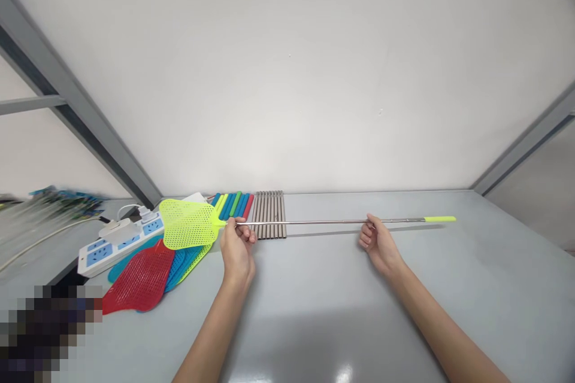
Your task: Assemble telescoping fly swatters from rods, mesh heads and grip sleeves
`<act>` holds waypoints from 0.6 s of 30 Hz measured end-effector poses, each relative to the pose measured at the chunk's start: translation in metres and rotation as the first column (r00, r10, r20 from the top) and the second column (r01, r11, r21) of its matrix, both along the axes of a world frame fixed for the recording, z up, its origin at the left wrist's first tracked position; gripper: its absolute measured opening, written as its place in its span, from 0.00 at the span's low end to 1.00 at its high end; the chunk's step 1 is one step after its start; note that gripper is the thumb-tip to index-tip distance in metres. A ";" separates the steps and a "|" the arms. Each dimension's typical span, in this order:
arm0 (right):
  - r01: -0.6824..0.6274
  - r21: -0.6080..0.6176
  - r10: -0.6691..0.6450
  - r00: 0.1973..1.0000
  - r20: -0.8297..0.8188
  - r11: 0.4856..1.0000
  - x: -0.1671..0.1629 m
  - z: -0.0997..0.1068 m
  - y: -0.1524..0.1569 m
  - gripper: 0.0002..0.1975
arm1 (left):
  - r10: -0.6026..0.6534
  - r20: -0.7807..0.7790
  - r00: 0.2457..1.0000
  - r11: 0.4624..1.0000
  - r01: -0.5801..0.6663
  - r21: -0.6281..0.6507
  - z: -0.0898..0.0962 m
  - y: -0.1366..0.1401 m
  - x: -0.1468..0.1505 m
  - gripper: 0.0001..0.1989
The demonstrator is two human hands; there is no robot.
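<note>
A fly swatter (191,224) with a yellow-green mesh head is held level across the view, its thin telescopic metal rod drawn out long. My left hand (238,248) pinches the rod close to the swatter head. Farther right, my right hand (378,242) has its fingers closed round the rod, short of the yellow-green grip (440,219) at the far end. Behind the rod, several metal tubes (269,209) lie side by side on the table. Coloured grips (233,204) in blue, green, yellow and red lie in a row beside them.
On the left, a red swatter head (144,275) lies over blue (179,269) and yellow-green ones. A white power strip (101,256) with plugs stands behind them. Blurred plastic-wrapped items (49,212) sit farther left. Grey frame posts (85,84) and a pale wall border the table (314,299).
</note>
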State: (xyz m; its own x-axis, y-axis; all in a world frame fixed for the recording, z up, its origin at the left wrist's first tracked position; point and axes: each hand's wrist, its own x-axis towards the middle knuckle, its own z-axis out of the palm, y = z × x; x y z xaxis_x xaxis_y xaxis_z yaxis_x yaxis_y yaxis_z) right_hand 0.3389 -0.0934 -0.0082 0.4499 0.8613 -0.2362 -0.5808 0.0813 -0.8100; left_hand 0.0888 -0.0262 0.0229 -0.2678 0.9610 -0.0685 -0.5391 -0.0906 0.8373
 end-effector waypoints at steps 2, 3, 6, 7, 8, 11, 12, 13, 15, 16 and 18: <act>-0.084 -0.010 0.084 0.996 0.023 0.996 -0.007 0.003 -0.002 0.09 | -0.002 0.005 1.000 1.000 0.002 -0.014 -0.002 0.000 0.000 0.07; -0.116 -0.014 0.116 0.993 0.038 0.993 -0.009 0.004 -0.004 0.07 | -0.002 0.005 1.000 1.000 0.003 -0.020 -0.003 0.000 0.000 0.07; -0.196 -0.011 0.197 0.977 0.083 0.980 -0.014 0.007 -0.006 0.12 | -0.001 0.004 1.000 1.000 0.001 -0.031 -0.007 0.001 0.002 0.08; -0.218 -0.007 0.218 0.972 0.091 0.976 -0.014 0.007 -0.007 0.13 | 0.002 0.005 1.000 1.000 -0.002 -0.029 -0.009 0.001 0.002 0.08; -0.237 -0.006 0.236 0.967 0.095 0.971 -0.014 0.007 -0.007 0.13 | 0.006 0.008 1.000 1.000 -0.005 -0.023 -0.010 0.001 0.003 0.09; -0.304 -0.032 0.305 0.948 0.087 0.952 -0.014 0.004 -0.007 0.11 | 0.012 0.019 1.000 1.000 -0.012 -0.002 -0.012 0.000 0.006 0.11; -0.348 -0.043 0.350 0.933 0.080 0.937 -0.015 0.004 -0.008 0.11 | 0.009 0.022 1.000 1.000 -0.009 0.002 -0.013 -0.001 0.007 0.12; -0.402 -0.051 0.404 0.912 0.067 0.914 -0.016 0.004 -0.008 0.12 | 0.004 0.023 1.000 1.000 -0.004 0.005 -0.014 -0.002 0.008 0.13; -0.509 -0.046 0.510 0.860 0.009 0.860 -0.021 0.006 -0.009 0.15 | -0.008 0.024 1.000 1.000 0.008 0.010 -0.014 -0.004 0.010 0.14; -0.549 -0.030 0.548 0.836 -0.037 0.836 -0.024 0.007 -0.010 0.16 | -0.013 0.025 1.000 1.000 0.013 0.013 -0.015 -0.005 0.011 0.14; -0.592 0.022 0.588 0.794 -0.156 0.806 -0.033 0.010 -0.012 0.19 | -0.022 0.028 0.999 1.000 0.021 0.021 -0.014 -0.007 0.013 0.14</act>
State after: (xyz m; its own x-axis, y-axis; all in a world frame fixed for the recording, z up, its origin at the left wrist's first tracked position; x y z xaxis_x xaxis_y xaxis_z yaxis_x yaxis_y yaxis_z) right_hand 0.3064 -0.1058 0.0021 -0.1856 0.9405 -0.2846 -0.6214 -0.3367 -0.7074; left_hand 0.1019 -0.0336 0.0086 -0.2451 0.9679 -0.0555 -0.5648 -0.0961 0.8196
